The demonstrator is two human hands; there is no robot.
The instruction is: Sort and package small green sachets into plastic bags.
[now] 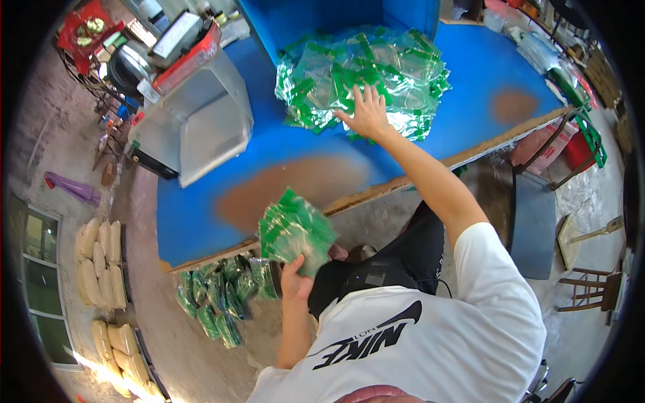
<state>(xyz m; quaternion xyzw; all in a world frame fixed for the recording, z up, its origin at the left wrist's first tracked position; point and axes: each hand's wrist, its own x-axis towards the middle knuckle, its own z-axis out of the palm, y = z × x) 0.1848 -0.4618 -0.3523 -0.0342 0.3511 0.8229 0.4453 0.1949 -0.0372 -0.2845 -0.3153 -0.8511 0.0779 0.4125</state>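
A wide heap of clear plastic bags with green printed ends (316, 84) lies on the blue tabletop (470, 121), spilling from the mouth of a blue bin (269, 23). My right hand (368, 117) rests on the near part of this heap, palm down and fingers spread. Close to my body, my left hand (297, 279) grips a fanned stack of green-and-clear plastic bags (292, 228) by its lower end. That stack hangs in front of the table's near edge. What the left fingers do behind the stack is hidden.
A translucent plastic bin (215, 127) lies on its side at the table's left. Several green packets (215, 295) are on the floor below the near edge. Filled tan sacks (101, 262) are piled at the far left. A dark bench (534, 228) and a wooden stool (591, 290) stand to the right.
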